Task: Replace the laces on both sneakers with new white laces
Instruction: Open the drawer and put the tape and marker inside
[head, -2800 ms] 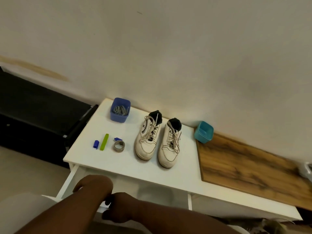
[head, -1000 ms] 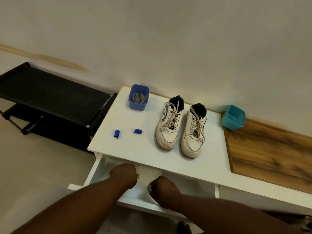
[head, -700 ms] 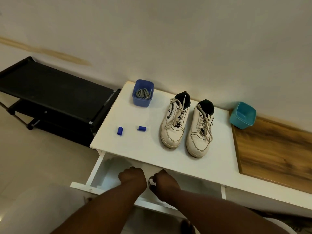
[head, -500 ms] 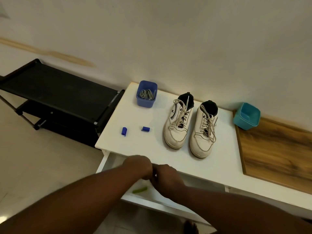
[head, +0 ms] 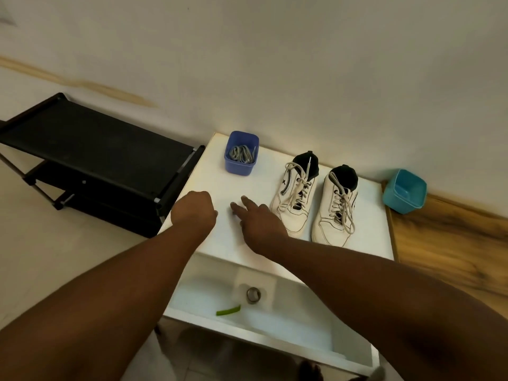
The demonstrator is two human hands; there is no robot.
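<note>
I see 2 sneakers [head: 316, 200] side by side on the white table [head: 365, 237], old laces intact, so relacing is not begun. My left hand [head: 193, 211] is curled, knuckles up; what it holds I cannot tell. My right hand [head: 257, 215] extends its fingers [head: 237, 208], probably tidying. Laces fill the blue tub [head: 242, 153].

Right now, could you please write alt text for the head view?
Two hands, left hand and right hand, reach over a white table beside a pair of laced white sneakers. A blue tub of laces sits behind; the drawer below is open.
</note>
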